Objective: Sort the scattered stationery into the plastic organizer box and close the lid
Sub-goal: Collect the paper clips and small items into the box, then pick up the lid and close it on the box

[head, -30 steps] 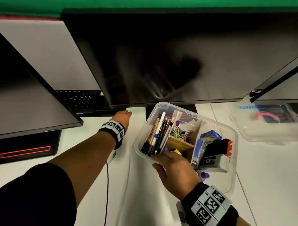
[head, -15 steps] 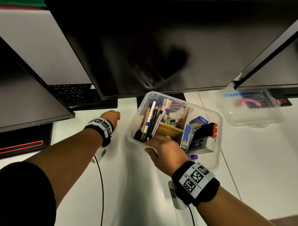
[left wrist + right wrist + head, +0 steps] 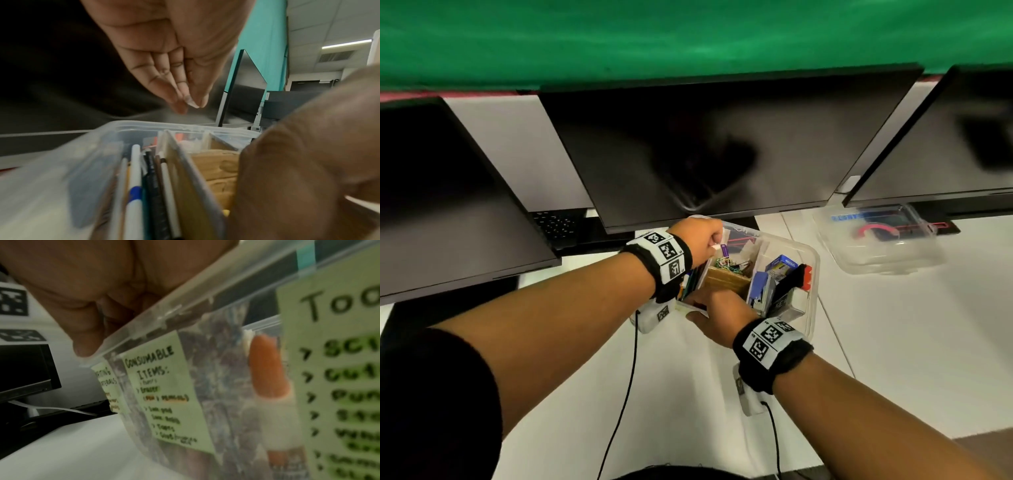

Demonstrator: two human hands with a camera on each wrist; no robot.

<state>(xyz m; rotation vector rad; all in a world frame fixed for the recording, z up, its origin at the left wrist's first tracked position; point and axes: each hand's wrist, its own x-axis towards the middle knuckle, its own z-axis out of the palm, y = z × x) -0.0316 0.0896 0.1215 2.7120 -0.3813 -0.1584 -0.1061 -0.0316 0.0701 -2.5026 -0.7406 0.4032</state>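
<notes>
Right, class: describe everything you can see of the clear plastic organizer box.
The clear plastic organizer box sits open on the white desk, before a dark monitor. Dividers split it into compartments: pens on the left, coloured paper clips in the middle, small boxes on the right. Green handwritten labels are on its near wall. The right hand grips its near rim.

Clear plastic organizer box (image 3: 812, 274), centre of head view: tan dividers (image 3: 726, 279), multicoloured paper clips (image 3: 724, 264), blue carton (image 3: 780, 265). Pale green labels (image 3: 164, 386) with black lettering on its wall, wrist view. Wristbands (image 3: 659, 255) black with black-and-white square markers. Green backdrop (image 3: 688, 37) across top. Black monitors (image 3: 705, 147). White desk (image 3: 911, 342).
</notes>
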